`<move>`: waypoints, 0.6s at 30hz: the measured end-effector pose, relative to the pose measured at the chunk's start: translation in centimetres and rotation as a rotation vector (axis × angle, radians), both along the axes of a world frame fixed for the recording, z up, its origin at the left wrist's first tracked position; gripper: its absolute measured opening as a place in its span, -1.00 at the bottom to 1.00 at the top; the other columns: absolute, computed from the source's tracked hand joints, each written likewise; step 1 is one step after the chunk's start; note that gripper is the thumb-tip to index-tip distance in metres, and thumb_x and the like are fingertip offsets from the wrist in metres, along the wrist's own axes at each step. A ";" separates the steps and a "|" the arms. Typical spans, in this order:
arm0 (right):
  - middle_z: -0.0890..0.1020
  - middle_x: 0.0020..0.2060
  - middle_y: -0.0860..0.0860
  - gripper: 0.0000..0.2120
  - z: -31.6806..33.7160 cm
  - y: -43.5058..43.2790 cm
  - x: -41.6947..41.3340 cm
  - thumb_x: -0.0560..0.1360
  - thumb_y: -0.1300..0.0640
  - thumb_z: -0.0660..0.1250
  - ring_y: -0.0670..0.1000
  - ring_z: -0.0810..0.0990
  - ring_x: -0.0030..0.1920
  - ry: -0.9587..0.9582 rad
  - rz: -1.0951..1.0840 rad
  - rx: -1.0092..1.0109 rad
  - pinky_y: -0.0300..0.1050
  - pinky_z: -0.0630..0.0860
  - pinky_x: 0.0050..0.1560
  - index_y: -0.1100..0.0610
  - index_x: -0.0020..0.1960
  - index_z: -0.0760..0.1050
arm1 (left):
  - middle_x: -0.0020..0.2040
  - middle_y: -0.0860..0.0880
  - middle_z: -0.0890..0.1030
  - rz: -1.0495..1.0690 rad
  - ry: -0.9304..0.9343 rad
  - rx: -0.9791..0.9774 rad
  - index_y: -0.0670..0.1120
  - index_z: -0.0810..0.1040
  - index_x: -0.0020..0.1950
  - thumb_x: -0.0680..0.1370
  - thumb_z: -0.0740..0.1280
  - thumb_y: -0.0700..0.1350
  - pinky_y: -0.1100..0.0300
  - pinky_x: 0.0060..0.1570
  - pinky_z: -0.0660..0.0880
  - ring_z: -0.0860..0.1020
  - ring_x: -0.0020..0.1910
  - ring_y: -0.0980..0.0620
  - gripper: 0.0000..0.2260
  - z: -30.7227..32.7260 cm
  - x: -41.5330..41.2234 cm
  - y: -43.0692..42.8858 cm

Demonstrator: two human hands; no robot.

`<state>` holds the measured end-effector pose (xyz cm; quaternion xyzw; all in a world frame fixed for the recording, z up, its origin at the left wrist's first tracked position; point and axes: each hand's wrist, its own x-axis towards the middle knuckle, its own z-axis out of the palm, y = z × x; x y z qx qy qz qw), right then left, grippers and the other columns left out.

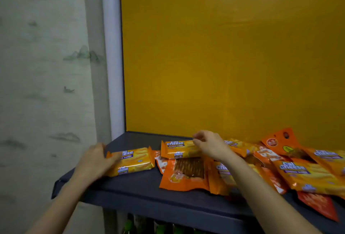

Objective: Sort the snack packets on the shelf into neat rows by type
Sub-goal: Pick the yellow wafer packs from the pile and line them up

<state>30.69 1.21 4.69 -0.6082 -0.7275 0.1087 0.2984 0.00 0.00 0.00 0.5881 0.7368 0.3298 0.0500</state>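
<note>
Left hand point(95, 162): grip closed over the left end of a wafer packet point(133, 161), which lies flat on the shelf point(130, 192) just left of the orange pouch point(184, 175). Right hand point(209, 147): grip pinching the right end of a second wafer packet point(177, 149), which rests on the pouch's far edge. Right of the pouch: a heap of mixed packets point(298, 171), overlapping.
</note>
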 end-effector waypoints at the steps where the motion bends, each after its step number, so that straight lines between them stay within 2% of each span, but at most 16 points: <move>1: 0.53 0.25 0.13 -0.63 -0.1 0.8 0.1 0.56 0.03 0.21 0.11 0.48 0.26 -0.059 -0.042 -0.068 -0.12 0.40 0.13 0.21 0.29 0.44 | 0.12 -0.20 0.54 0.033 0.012 -0.094 -0.22 0.47 0.15 0.43 0.35 0.19 0.06 0.02 0.44 0.52 0.06 -0.15 -0.48 -0.1 -0.1 0.5; 4: 0.54 0.14 0.18 -0.55 0.0 2.3 0.2 0.54 -0.15 0.20 0.14 0.50 0.10 -0.231 -0.108 -0.230 -0.15 0.34 -0.16 0.24 0.15 0.46 | 0.07 -0.16 0.57 0.064 0.004 -0.251 -0.19 0.49 0.09 0.37 0.31 0.33 0.11 -0.03 0.45 0.53 -0.01 -0.08 -0.39 -0.2 -0.3 1.1; 5: 0.53 0.12 0.18 -0.51 0.0 2.9 0.1 0.52 -0.20 0.19 0.14 0.48 0.06 -0.263 -0.110 -0.270 -0.15 0.33 -0.19 0.23 0.14 0.46 | 0.04 -0.14 0.58 0.056 -0.010 -0.274 -0.17 0.50 0.07 0.35 0.29 0.36 0.12 -0.04 0.45 0.54 -0.03 -0.06 -0.38 -0.4 -0.4 1.5; 9: 0.46 0.33 0.17 -0.26 -0.4 4.4 -0.4 0.45 -0.34 0.17 0.16 0.45 0.29 -0.332 -0.129 -0.365 -0.08 0.41 0.13 0.25 0.32 0.40 | -0.07 -0.06 0.58 0.021 -0.054 -0.304 -0.11 0.52 0.02 0.29 0.28 0.42 0.19 -0.18 0.42 0.54 -0.11 0.02 -0.37 -0.5 -0.4 2.2; 12: 0.44 0.34 0.16 -0.23 -0.8 5.4 -0.9 0.41 -0.36 0.21 0.15 0.44 0.31 -0.288 -0.143 -0.406 -0.09 0.41 0.16 0.25 0.34 0.38 | -0.09 -0.06 0.59 -0.047 -0.179 -0.302 -0.09 0.49 -0.05 0.16 0.30 0.47 0.21 -0.25 0.39 0.54 -0.14 0.04 -0.31 -0.4 -0.2 2.3; 16: 0.47 0.32 0.15 -0.23 -1.0 6.5 -1.0 0.37 -0.32 0.31 0.14 0.46 0.30 -0.210 -0.152 -0.444 -0.08 0.42 0.21 0.27 0.31 0.40 | 0.00 -0.06 0.58 -0.135 -0.323 -0.286 -0.08 0.40 0.09 -0.08 0.30 0.44 0.19 -0.16 0.48 0.57 -0.07 0.03 -0.11 -0.2 -0.1 2.1; 18: 0.53 0.26 0.13 -0.23 -1.2 7.2 -1.0 0.30 -0.31 0.40 0.11 0.50 0.25 -0.112 -0.147 -0.471 -0.07 0.43 0.21 0.26 0.25 0.45 | -0.04 -0.01 0.56 -0.175 -0.396 -0.244 -0.07 0.33 0.13 -0.10 0.31 0.40 0.20 -0.19 0.49 0.57 -0.08 0.05 -0.08 -0.3 0.0 1.9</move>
